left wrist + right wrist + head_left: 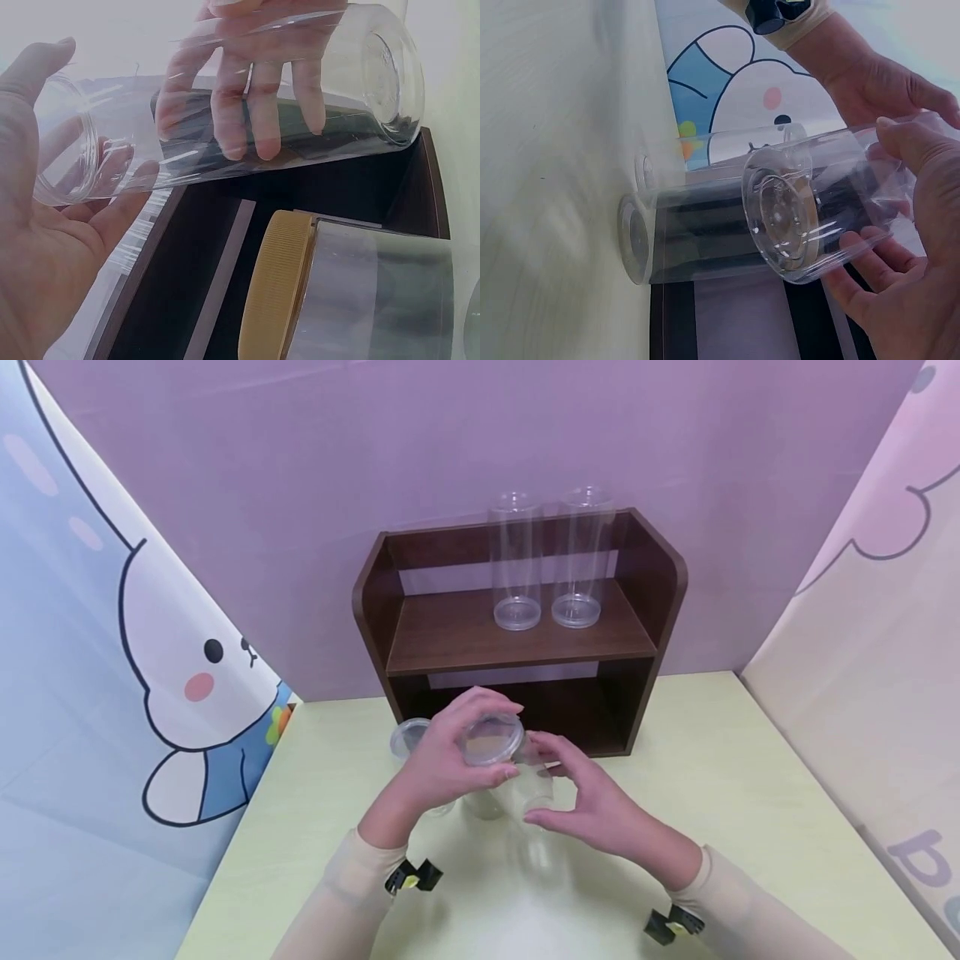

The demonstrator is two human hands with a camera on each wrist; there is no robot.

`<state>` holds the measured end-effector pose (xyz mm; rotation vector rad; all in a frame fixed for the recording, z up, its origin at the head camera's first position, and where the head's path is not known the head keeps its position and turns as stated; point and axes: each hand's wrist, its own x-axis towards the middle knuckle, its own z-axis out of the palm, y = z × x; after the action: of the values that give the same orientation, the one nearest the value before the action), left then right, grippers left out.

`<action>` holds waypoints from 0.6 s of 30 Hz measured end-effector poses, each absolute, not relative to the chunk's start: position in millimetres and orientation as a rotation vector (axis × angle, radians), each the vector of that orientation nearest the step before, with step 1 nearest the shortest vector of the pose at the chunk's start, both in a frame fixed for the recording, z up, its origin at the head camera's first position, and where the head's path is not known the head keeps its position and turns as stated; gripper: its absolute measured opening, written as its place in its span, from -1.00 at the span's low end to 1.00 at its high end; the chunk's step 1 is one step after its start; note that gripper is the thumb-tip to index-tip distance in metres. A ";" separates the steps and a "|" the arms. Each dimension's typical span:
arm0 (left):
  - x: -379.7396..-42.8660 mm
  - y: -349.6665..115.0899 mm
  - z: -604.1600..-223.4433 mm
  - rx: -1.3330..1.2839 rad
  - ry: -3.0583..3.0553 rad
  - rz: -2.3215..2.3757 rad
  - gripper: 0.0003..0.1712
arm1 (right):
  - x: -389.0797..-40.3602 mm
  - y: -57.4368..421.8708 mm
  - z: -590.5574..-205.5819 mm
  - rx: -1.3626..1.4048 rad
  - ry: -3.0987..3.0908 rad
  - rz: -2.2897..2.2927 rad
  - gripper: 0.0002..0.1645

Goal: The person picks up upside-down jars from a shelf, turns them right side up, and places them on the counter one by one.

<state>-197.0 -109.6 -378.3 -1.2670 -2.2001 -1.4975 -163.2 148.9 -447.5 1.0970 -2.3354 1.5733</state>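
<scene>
Behind the work we see a purple backdrop (225, 510), and before it a pale table (300, 843) with a dark brown shelf unit (450, 627) at its back edge, between the two back corners. On the upper board, toward the shelf's right end, two clear cylinders (517, 564) (581, 560) stand upright, side by side. The held cylinder (832, 187), also clear, is tilted and raised off the table, before the shelf's lower front edge. Just beyond it, near the shelf's left front corner, we note a tan-lidded jar (382, 292) and another clear container (410, 739) standing on the table. The left hand (450, 743) grips the cylinder's rimmed top end, thumb and fingers bent round it; the right hand (588, 806) holds its side wall between thumb and fingers. Whether that top is capped we cannot tell. To do this well, we would judge it best to support the body with the right hand, steady the rim lightly with the left without squeezing the thin-looking wall, and keep the base away from its neighbours.
</scene>
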 end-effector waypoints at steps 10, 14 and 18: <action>-194.8 -106.6 -377.6 -1.291 -2.241 -1.484 -0.25 | -161.2 147.6 -446.3 1.066 -2.387 1.567 0.01; -194.8 -105.2 -376.7 -1.305 -2.244 -1.475 -0.25 | -161.1 147.6 -445.9 1.062 -2.399 1.586 0.01; -195.9 -104.2 -378.0 -1.320 -2.247 -1.462 -0.23 | -160.4 147.8 -446.5 1.054 -2.400 1.601 0.01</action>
<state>-195.9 -104.2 -378.0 -1.3204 -2.2465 -1.4621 -160.4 147.8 -446.5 1.0542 -2.3998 1.6014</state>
